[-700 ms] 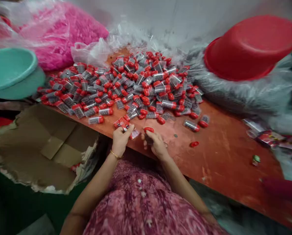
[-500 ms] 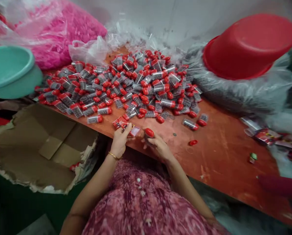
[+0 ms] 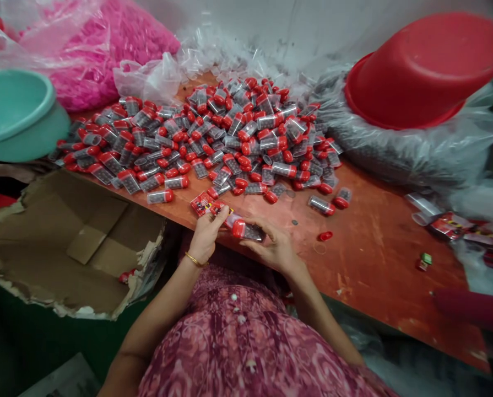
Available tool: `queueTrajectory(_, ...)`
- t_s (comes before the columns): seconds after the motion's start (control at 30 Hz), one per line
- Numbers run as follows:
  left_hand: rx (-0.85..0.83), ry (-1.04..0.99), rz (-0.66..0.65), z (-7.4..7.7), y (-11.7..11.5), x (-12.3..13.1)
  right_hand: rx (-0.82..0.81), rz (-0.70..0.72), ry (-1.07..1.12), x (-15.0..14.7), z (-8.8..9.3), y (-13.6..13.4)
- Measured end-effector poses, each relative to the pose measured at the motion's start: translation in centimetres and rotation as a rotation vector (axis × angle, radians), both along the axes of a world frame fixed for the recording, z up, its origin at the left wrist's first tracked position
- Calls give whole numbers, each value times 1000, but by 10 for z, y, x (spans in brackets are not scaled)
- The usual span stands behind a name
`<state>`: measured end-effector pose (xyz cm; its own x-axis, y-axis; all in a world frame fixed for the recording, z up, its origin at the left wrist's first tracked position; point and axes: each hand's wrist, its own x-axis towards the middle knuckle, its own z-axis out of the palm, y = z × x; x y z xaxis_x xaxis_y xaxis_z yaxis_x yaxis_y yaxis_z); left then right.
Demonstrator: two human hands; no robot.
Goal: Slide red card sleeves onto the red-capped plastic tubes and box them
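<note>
My left hand (image 3: 205,234) pinches a red printed plastic packet (image 3: 201,203), its clear end stretching toward my other hand. Between thumb and fingers, my right hand (image 3: 277,246) grips a clear tube with a red cap (image 3: 250,230). The tube lies sideways, its capped end at the clear end of the packet; whether it is inside cannot be made out. Beyond my hands spreads a large heap of similar red-capped tubes (image 3: 229,149) with dark contents, on the orange-red tabletop (image 3: 378,253).
A torn cardboard box (image 3: 97,242) stands below the table edge at left, near a teal basin (image 3: 19,116). Behind are a bag of pink pieces (image 3: 118,49) and, at right, an upturned red bucket (image 3: 423,71) on a plastic sack (image 3: 399,149). A loose red cap (image 3: 325,236) lies right of my hands.
My right hand has turned the tube from cap-up to sideways and brought its capped end against the packet. My left hand keeps its hold on the packet.
</note>
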<state>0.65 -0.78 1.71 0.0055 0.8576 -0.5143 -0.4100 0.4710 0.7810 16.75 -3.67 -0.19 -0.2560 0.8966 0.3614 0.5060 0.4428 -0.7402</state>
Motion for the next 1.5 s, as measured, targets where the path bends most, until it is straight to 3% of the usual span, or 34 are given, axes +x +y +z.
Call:
queueTrajectory(0.33,71,21,-87,-10,-2,3,9,-37,73,-5,-7,3)
queueTrajectory(0.47,74,62,-16,-14,-5,9,14,-110,71,-15,-8,2)
queueTrajectory(0.6,21,-24,60,-12,-7,16,6,-220,94,-28,-8,4)
queueTrajectory(0.7,12,-101,101,-10,-6,14,-112,-215,175,-31,-9,6)
queueTrajectory(0.8,58,-98,144,-11,-4,9,-355,-151,361,-30,-9,5)
queueTrajectory(0.9,120,-57,100,-16,-6,7,-536,-117,532,-32,-9,2)
queueTrajectory(1.1,225,-60,34,-23,-12,8,-551,-198,710,-47,-6,-1)
queueTrajectory(1.37,278,-16,-30,-12,-9,-7,-687,94,703,-47,1,11)
queueTrajectory(1.5,272,-53,77,-6,-13,-15,-749,265,690,-43,6,16)
